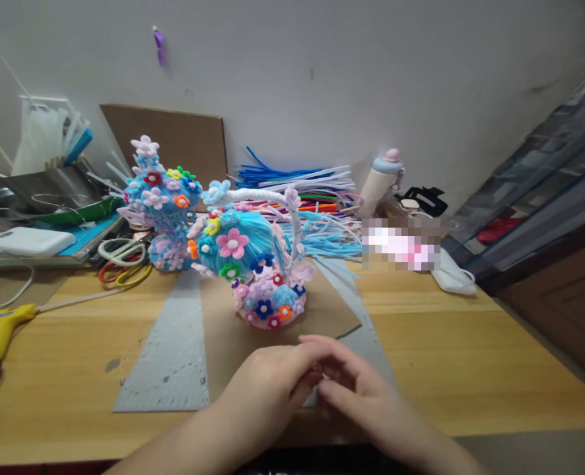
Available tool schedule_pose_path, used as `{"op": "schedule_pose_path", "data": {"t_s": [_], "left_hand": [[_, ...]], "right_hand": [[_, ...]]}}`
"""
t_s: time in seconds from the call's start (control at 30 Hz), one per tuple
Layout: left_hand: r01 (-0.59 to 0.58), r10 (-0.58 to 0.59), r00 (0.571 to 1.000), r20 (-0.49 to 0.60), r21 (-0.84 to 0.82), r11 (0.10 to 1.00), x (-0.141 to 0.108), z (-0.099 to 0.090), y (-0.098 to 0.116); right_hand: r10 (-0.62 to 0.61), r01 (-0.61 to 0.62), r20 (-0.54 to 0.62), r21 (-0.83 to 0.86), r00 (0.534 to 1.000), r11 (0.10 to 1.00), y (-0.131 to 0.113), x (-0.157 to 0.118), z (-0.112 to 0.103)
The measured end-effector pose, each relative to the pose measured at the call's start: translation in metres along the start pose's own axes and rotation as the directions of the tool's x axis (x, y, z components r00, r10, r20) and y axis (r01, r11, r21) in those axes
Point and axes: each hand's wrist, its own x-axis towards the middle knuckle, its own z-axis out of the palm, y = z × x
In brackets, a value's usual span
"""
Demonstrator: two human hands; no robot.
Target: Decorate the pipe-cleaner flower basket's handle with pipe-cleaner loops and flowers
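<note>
My left hand (273,382) and my right hand (359,382) meet near the table's front edge, fingers curled together. Between them shows something tiny and pale, too small to name. Just beyond my hands stands a pipe-cleaner flower piece (270,303), with a round flowered base, a blue tufted head and a white arched stem. It rests on brown cardboard (322,307) over a grey board (173,369). A similar blue flower piece (166,198) stands behind it to the left.
At the left lie a yellow glue gun (0,330), scissors (124,254) and a white box-like device (30,241). Pipe cleaners (297,178) are piled at the back. A bottle (381,181), a black hair clip (426,198) and a white pouch (453,274) are at the right.
</note>
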Motion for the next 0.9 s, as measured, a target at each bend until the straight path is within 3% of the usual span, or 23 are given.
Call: {"op": "schedule_pose_path", "data": {"t_s": [0.1, 0.23, 0.33, 0.47, 0.53, 0.6, 0.7, 0.77, 0.83, 0.9], "left_hand": [[0.029, -0.03, 0.998, -0.051, -0.007, 1.0, 0.002, -0.001, 0.002], [0.022, -0.022, 0.984, -0.175, -0.001, 1.0, -0.001, -0.008, 0.0], [-0.018, 0.004, 0.972, -0.234, -0.062, 0.998, -0.002, -0.012, -0.002], [-0.095, 0.066, 0.969, -0.24, -0.11, 0.989, -0.002, -0.009, -0.005], [-0.117, 0.091, 0.97, -0.226, -0.106, 0.988, -0.003, -0.005, -0.006], [-0.088, 0.059, 0.974, -0.217, -0.124, 0.988, -0.006, -0.001, -0.009], [0.066, -0.131, 0.958, -0.256, -0.247, 0.967, -0.014, -0.001, -0.02], [0.214, -0.352, 0.869, -0.347, -0.379, 0.9, -0.021, -0.007, -0.032], [0.317, -0.59, 0.682, -0.432, -0.553, 0.771, -0.025, -0.016, -0.045], [0.305, -0.769, 0.488, -0.413, -0.745, 0.593, -0.025, -0.025, -0.053]], "right_hand": [[-0.023, 0.023, 0.013, 0.019, 1.0, 1.0, 0.01, 0.01, 0.015], [0.046, -0.042, -0.017, 0.182, 0.999, 0.982, 0.025, 0.013, 0.012], [0.046, -0.034, -0.054, 0.195, 0.997, 0.98, 0.023, 0.013, 0.009], [-0.013, 0.016, -0.029, 0.085, 0.999, 0.996, 0.012, 0.013, 0.009], [0.03, -0.032, 0.022, 0.139, 0.999, 0.99, 0.011, 0.013, 0.011], [0.086, -0.098, 0.066, 0.207, 0.994, 0.973, 0.013, 0.012, 0.012], [0.111, -0.12, 0.059, 0.176, 0.992, 0.977, 0.013, 0.017, 0.003], [0.136, -0.133, -0.003, 0.172, 0.991, 0.976, 0.005, 0.029, -0.012], [0.158, -0.117, -0.165, 0.231, 0.974, 0.966, -0.007, 0.048, -0.034], [0.136, -0.021, -0.377, 0.294, 0.916, 0.956, -0.018, 0.073, -0.057]]}}
